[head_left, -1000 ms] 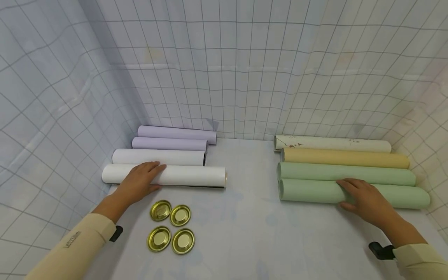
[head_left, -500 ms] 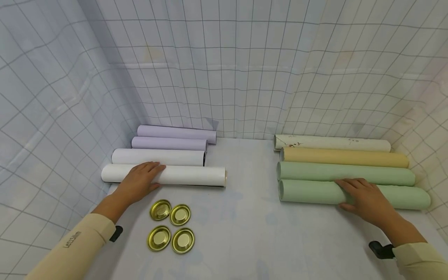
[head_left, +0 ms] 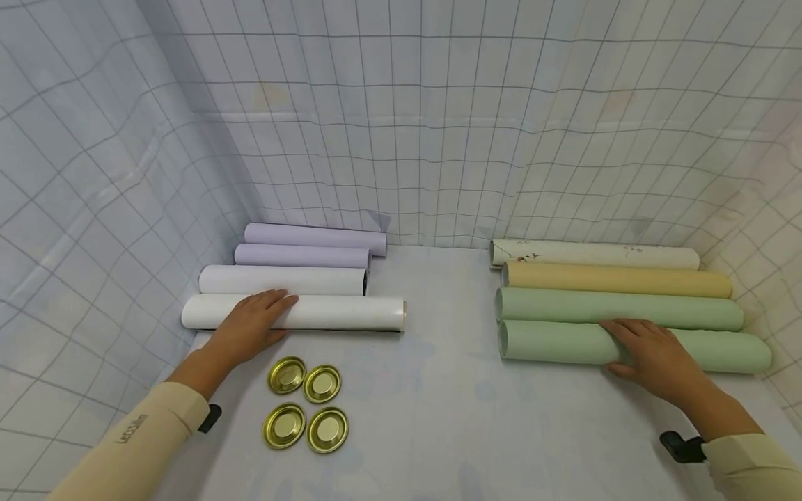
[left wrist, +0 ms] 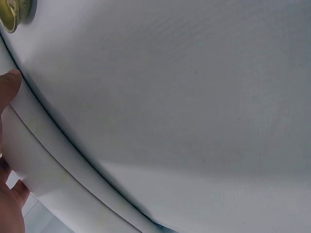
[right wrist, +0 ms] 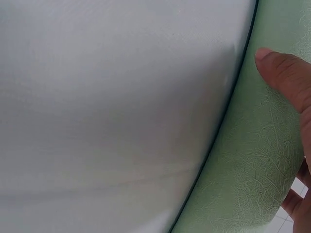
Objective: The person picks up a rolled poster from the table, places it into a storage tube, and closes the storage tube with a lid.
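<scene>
In the head view, my left hand lies over the front white wallpaper roll, its fingers curved across the top and its thumb on the near side. The left wrist view shows the thumb against the white roll and fingertips on its far side. On the right, my right hand holds the front green wallpaper roll in the same way. In the right wrist view, the thumb presses the textured green roll, with fingertips beyond it. Both rolls lie flat on the table.
Behind the left hand lie another white roll and two lilac rolls. Behind the right are a second green roll, a yellow roll and a floral one. Several gold dishes sit front left. Gridded curtains surround the table.
Both hands stay on their rolls almost unmoved. The dark edge along the front of the white roll shows slightly less than before. The gold dishes lie as they did.
</scene>
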### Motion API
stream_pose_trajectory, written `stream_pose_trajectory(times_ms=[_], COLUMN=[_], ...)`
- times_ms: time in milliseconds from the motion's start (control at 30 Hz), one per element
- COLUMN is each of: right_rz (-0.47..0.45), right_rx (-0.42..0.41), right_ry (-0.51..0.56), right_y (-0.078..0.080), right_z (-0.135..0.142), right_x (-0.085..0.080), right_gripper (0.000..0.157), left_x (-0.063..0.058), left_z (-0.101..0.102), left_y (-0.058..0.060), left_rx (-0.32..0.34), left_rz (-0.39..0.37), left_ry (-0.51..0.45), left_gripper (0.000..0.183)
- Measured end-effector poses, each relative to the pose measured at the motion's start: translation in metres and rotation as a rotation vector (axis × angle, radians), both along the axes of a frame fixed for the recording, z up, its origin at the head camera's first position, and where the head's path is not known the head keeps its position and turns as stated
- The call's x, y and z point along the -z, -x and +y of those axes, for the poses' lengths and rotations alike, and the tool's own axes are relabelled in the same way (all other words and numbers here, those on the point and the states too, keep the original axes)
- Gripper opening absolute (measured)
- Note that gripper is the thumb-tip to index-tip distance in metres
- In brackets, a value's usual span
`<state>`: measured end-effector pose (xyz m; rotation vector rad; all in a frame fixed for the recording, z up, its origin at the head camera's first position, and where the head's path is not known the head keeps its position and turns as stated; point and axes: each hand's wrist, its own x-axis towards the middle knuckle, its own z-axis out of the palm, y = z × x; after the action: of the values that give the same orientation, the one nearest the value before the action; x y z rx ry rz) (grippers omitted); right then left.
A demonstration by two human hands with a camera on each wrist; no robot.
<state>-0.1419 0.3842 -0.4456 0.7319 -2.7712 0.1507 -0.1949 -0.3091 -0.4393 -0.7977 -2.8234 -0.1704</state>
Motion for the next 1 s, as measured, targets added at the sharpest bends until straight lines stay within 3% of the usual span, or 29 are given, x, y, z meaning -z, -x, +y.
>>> stream_pose_trajectory(times_ms=[567,1000], right_rz=[-0.019,-0.009], right_rx=[0.018,-0.026], right_ry=[-0.029,-0.015], right_y=[-0.0006,0.0007], right_z=[-0.0018,0.0012], right_x=[-0.0026,0.0017], right_gripper=[0.08,0.082], left_x=[-0.004,-0.0046], left_z=[0.0052,0.0049], left_y=[-0.0018,-0.0067], left_rx=[-0.018,0.043], left_rz=[0.019,0.077], left_ry=[-0.02,-0.04], left_gripper=[0.062,0.06])
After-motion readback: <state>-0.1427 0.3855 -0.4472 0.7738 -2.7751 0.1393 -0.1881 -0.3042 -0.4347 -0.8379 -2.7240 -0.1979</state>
